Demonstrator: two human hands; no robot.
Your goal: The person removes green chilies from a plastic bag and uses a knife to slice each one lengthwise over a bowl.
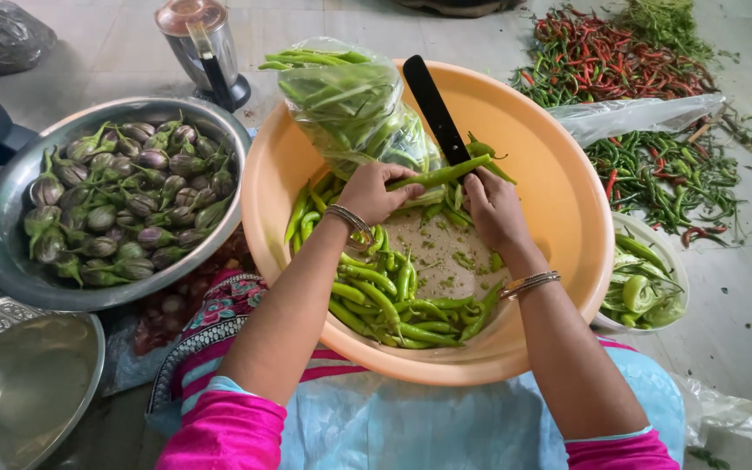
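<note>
A large orange plastic basin [559, 183] rests on my lap with several long green chillies [376, 296] lying in it around a bare patch with chopped bits. My left hand [374, 191] pinches one long green chilli [441, 174] at its left end. My right hand [496, 209] grips the handle of a black-bladed knife [435, 109] whose blade points away from me, and its fingers also touch the chilli's right part. A clear plastic bag of green chillies [350, 104] leans in the basin's far left side.
A steel bowl [6, 235] of small purple-striped eggplants stands at left, an empty steel plate [19, 383] below it. A steel jug [202, 43] stands behind. Red chillies [611, 61] and green chillies [663, 174] lie on the floor at right, beside a small white bowl [654, 287] of green pieces.
</note>
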